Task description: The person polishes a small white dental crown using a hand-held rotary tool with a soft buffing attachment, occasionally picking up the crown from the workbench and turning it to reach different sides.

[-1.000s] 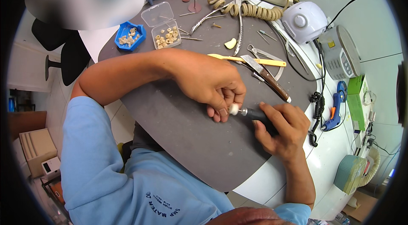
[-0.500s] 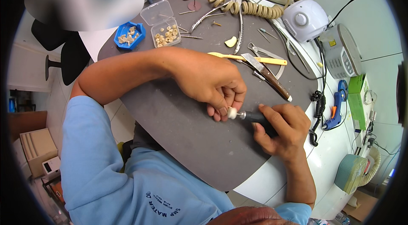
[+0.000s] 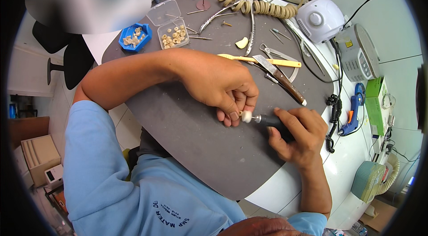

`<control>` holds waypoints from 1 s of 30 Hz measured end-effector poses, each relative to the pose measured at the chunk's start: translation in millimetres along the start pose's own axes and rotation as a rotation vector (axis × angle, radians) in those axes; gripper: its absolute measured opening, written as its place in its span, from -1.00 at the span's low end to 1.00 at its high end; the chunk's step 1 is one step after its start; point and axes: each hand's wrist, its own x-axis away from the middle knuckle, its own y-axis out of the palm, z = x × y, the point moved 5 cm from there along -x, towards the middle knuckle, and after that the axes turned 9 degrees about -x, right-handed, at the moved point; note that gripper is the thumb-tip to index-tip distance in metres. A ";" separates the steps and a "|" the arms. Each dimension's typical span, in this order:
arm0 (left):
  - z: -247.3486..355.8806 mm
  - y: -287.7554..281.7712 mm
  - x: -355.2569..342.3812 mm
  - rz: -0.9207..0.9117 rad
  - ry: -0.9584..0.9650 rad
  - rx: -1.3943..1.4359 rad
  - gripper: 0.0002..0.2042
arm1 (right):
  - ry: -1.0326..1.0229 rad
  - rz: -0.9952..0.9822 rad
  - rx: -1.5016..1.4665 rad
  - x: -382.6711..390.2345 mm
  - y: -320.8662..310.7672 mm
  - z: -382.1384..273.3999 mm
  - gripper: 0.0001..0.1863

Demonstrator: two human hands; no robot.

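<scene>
My right hand (image 3: pixel 304 134) is wrapped round a dark rotary handpiece (image 3: pixel 273 122). At the handpiece's tip sits a white, rounded polishing head (image 3: pixel 246 117), blurred at its edge. My left hand (image 3: pixel 225 85) pinches a tiny yellowish piece (image 3: pixel 240 113), which looks like a tooth crown; fingers hide most of it. The polishing head is right beside that piece, and I cannot tell whether they touch. Both hands are over the grey mat (image 3: pixel 191 146). Beyond my left hand lie a yellow-handled brush (image 3: pixel 285 63) and a knife with a brown wooden handle (image 3: pixel 290 86).
Farther off stand an open clear box (image 3: pixel 174 35) of small tooth-like pieces and a blue tray (image 3: pixel 135 37) with more. Metal pliers (image 3: pixel 253 26), a caliper (image 3: pixel 294 74) and a coiled hose (image 3: pixel 276 10) lie at the back. A blue glue gun (image 3: pixel 353 113) is at the right.
My right hand has shifted slightly right with the handpiece. The polishing head has moved a little away from my left fingertips, and more of the tiny piece shows. My left hand stays in place.
</scene>
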 end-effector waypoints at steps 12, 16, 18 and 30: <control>-0.5 0.0 -0.8 -0.003 -0.010 0.015 -0.82 | 0.009 0.009 -0.009 -0.1 0.7 0.5 -0.59; -0.1 -0.3 -1.6 -0.004 -0.008 0.012 -0.81 | -0.031 -0.009 -0.011 -1.0 1.0 -4.0 -0.58; -0.1 0.2 -1.1 -0.007 -0.015 0.011 -0.81 | 0.008 -0.015 -0.008 -0.1 1.4 -0.4 -0.59; 0.5 -0.5 -0.6 -0.001 -0.049 0.025 -0.82 | 0.000 -0.003 -0.012 -1.3 1.0 -1.4 -0.56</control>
